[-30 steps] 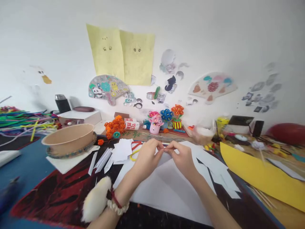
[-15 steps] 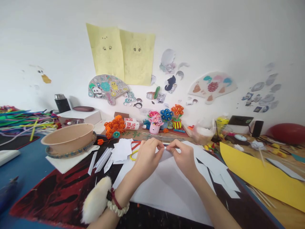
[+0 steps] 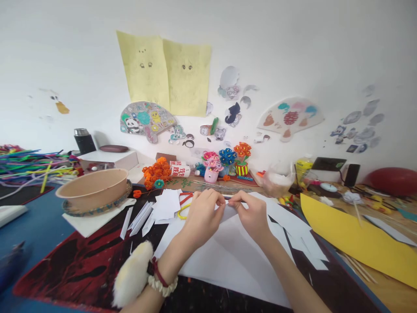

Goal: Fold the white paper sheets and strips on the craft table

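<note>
Both hands meet in front of me over a large white sheet (image 3: 228,261) lying on the dark mat. My left hand (image 3: 206,212) is bent over with its fingers pinched together. Opposite it, my right hand (image 3: 250,213) pinches with thumb and forefinger. Between the fingertips shows a small piece of white paper (image 3: 229,210), partly covered by the fingers. Left of the hands lie a stack of small white paper pieces (image 3: 166,205) and several folded paper strips (image 3: 142,217). More cut white paper (image 3: 293,224) is spread to the right.
A beige basin (image 3: 93,189) stands at the left, near a heap of pipe cleaners (image 3: 35,167). Handmade flowers in small pots (image 3: 211,174) line the back by the wall. A yellow sheet (image 3: 355,243) lies at the right. A fluffy white thing (image 3: 133,276) is beside my left wrist.
Hardly anything differs. Both hands keep their pinch at the same spot, with only a very slight shift of the left hand and wrist to the right.
</note>
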`<action>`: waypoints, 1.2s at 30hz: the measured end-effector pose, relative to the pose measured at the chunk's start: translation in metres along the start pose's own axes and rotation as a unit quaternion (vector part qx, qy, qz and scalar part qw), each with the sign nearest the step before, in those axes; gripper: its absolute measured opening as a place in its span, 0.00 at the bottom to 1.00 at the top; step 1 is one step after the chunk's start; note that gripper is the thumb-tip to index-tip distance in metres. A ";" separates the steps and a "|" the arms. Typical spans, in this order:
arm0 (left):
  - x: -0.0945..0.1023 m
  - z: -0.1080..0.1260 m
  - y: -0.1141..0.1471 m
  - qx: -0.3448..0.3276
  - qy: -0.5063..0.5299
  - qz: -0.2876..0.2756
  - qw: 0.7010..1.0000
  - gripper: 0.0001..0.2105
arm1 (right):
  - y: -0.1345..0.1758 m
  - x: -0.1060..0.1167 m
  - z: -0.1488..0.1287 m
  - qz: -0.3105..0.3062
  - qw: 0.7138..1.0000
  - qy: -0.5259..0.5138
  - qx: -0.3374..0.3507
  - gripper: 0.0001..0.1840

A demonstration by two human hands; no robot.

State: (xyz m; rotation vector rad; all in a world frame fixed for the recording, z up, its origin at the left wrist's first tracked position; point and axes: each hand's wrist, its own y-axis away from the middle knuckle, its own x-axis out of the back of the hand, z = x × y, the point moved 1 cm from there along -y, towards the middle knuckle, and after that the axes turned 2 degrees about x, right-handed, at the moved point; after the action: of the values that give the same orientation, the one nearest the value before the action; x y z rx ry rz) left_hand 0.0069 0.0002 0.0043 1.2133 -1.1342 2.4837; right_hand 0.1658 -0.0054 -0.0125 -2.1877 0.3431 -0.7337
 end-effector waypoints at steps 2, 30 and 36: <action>0.001 0.000 0.000 0.001 -0.009 -0.002 1.000 0.04 | -0.001 0.003 0.002 0.015 1.000 0.003 -0.007 0.09; 0.000 0.000 -0.001 0.066 0.113 0.007 0.991 0.04 | -0.001 0.008 0.001 0.031 0.999 -0.024 -0.035 0.09; 0.002 0.001 -0.001 0.066 0.108 0.026 0.992 0.05 | -0.006 0.006 0.004 -0.003 0.972 -0.193 -0.133 0.10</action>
State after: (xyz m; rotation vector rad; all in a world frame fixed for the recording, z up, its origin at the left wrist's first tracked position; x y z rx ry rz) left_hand 0.0068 0.0001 0.0069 0.9242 -0.9734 2.6875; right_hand 0.1729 -0.0018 -0.0080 -2.5218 0.2419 -0.2604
